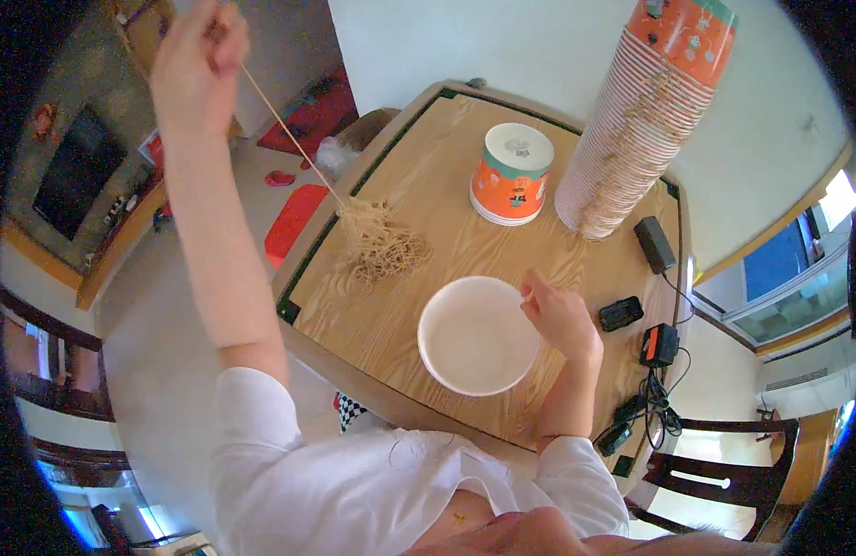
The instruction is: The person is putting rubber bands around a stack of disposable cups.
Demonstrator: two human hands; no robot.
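Observation:
High at the upper left, my left hand point(203, 60) is closed, pinching one strand of thin tan twine point(284, 125). The strand runs taut down to a loose tangled heap of twine point(381, 246) at the table's left side. A white paper bucket point(479, 338) stands in front of me with its open mouth up; its inside looks bare. My right hand point(562, 320) is closed at the bucket's right rim, its fingertips gripping the edge. Whether anything else is between those fingers is hidden.
An orange and green paper bucket point(511, 181) stands upside down beyond the open one. A tall leaning stack of paper buckets point(632, 130), tan strands along its side, rises at the back right. Black adapters point(655, 246) and coiled cables point(659, 408) lie along the right edge of the wooden table point(428, 130).

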